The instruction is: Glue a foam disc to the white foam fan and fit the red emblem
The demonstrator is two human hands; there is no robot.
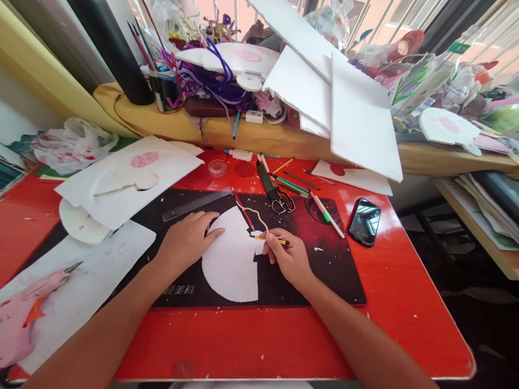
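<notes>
A white, roughly half-round sheet (231,265) with a notched right edge lies on the black desk mat (324,281). My left hand (192,235) rests at its upper left edge, thumb and fingers apart, holding nothing. In my right hand (286,254) is a thin yellow-and-black pencil (259,237), pinched between thumb and fingers, its tip pointing left towards the sheet's notched edge. A small white piece (258,246) sits beside that edge, partly behind the right fingers. Above it lie a beige cord (257,212) and a red pencil (243,210).
Beyond the sheet are a clear ruler (197,204), scissors (283,201), several pens (292,185) and a phone (365,221). White boards (158,202) are stacked at left, near a pink painted shape (28,310). More boards (360,113) lean over the cluttered sill.
</notes>
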